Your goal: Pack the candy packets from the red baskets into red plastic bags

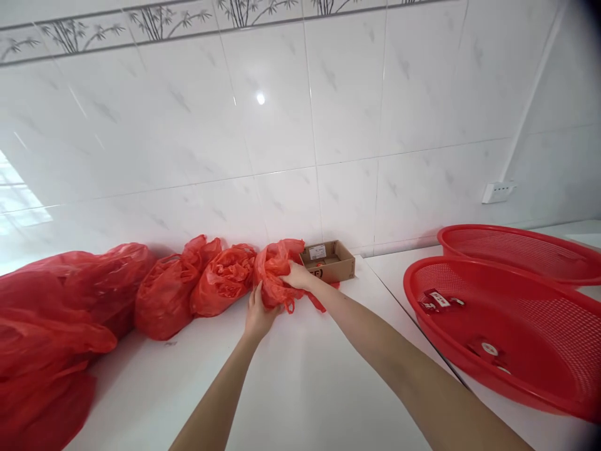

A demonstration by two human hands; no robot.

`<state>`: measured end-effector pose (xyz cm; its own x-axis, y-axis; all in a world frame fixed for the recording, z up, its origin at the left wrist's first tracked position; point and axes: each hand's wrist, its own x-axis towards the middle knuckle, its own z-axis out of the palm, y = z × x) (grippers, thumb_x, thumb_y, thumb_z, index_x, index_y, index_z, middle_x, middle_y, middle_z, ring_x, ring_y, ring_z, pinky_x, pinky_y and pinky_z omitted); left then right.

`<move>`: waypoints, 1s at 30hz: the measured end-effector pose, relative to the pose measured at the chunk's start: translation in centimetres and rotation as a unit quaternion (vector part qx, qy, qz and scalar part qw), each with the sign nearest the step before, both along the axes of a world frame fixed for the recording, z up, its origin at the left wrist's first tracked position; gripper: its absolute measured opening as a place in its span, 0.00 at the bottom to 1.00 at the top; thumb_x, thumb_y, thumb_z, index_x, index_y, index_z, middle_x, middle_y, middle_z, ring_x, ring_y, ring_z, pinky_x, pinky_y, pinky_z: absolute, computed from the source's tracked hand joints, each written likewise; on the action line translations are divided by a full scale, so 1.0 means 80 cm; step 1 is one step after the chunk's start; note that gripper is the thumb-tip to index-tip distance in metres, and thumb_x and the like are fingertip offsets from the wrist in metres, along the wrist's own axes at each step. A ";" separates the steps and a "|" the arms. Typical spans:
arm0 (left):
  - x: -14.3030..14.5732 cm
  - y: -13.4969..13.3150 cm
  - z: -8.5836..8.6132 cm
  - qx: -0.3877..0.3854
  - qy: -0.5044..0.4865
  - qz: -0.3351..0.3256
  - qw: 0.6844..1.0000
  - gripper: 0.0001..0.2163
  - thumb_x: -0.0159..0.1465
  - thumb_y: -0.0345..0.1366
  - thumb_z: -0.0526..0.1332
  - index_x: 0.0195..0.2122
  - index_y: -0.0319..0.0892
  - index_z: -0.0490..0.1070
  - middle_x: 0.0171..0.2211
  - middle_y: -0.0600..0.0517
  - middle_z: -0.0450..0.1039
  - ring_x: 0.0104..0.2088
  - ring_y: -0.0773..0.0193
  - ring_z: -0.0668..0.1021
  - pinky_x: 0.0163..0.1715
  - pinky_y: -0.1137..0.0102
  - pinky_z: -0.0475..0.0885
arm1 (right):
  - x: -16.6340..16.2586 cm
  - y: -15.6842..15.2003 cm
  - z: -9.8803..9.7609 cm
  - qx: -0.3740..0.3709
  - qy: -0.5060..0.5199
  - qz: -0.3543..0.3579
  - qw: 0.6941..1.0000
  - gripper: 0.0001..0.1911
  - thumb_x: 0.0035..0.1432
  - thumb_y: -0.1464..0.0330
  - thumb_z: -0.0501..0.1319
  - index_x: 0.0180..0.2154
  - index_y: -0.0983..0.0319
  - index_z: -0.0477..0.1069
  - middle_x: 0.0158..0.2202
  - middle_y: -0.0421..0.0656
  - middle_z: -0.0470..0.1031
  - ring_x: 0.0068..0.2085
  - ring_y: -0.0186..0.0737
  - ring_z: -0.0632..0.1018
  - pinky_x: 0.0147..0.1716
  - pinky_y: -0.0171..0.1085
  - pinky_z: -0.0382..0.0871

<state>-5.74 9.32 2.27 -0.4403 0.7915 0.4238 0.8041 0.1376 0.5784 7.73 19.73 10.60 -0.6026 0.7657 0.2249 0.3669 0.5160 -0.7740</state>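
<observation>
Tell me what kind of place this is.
Likely a back kitchen or food-prep room: glossy white wall tiles, a white counter lined with filled red plastic bags, and large red mesh baskets beside it. The left hand and right hand grip one red bag near a cardboard box.

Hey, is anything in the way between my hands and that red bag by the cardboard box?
Nothing visible. The right hand grips the red bag near its top, and the left hand touches its lower side. The cardboard box sits behind it and the other red bags lie to its left.
</observation>
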 end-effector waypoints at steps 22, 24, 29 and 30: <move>0.035 0.014 0.000 -0.038 -0.055 0.111 0.992 0.19 0.64 0.40 0.62 0.55 0.40 0.66 0.56 0.43 0.66 0.54 0.49 0.71 0.53 0.47 0.66 | 0.136 0.039 0.138 0.136 0.313 -0.275 0.899 0.30 0.66 0.50 0.35 0.47 0.62 0.65 0.41 0.48 0.72 0.41 0.41 0.75 0.37 0.37 0.69; 0.038 0.000 0.011 0.007 -0.085 0.088 0.993 0.20 0.63 0.38 0.62 0.56 0.39 0.64 0.57 0.40 0.65 0.57 0.48 0.69 0.54 0.49 0.65 | 0.155 0.016 0.152 0.164 0.355 -0.252 0.885 0.24 0.65 0.51 0.42 0.40 0.61 0.65 0.35 0.44 0.70 0.36 0.39 0.73 0.35 0.36 0.69; 0.083 -0.095 0.040 0.151 -0.154 0.034 0.976 0.21 0.68 0.42 0.53 0.60 0.48 0.51 0.62 0.43 0.58 0.59 0.56 0.67 0.57 0.59 0.66 | 0.170 -0.096 0.120 0.254 0.134 -0.097 0.953 0.19 0.67 0.55 0.48 0.31 0.58 0.67 0.22 0.38 0.64 0.25 0.36 0.67 0.26 0.35 0.62; 0.097 -0.120 0.041 0.176 -0.176 0.023 0.968 0.20 0.68 0.42 0.52 0.60 0.50 0.51 0.62 0.44 0.58 0.58 0.57 0.68 0.56 0.60 0.66 | 0.165 -0.120 0.100 0.273 0.037 -0.035 0.961 0.18 0.68 0.58 0.46 0.33 0.58 0.68 0.22 0.38 0.66 0.25 0.36 0.68 0.26 0.35 0.62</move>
